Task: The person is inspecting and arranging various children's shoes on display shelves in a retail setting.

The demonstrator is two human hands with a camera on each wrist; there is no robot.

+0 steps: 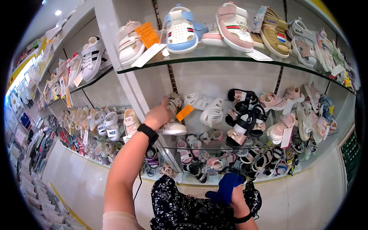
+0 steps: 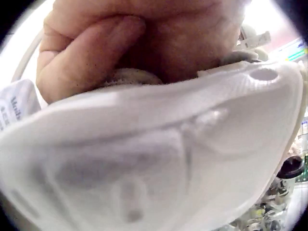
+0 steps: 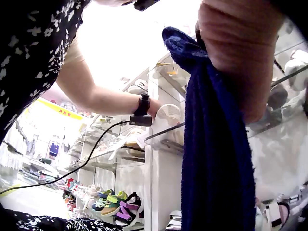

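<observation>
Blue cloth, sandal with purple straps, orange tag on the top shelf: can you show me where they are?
Blue cloth (image 1: 227, 188): head view, on its bunched middle.
Sandal with purple straps (image 3: 130, 206): right wrist view, on a purple strap.
Orange tag (image 1: 148, 36): head view, on its printed front.

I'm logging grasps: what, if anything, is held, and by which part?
The right hand grips a blue cloth near one bunched end. The left hand touches a white shoe; any grip is hidden.
</observation>
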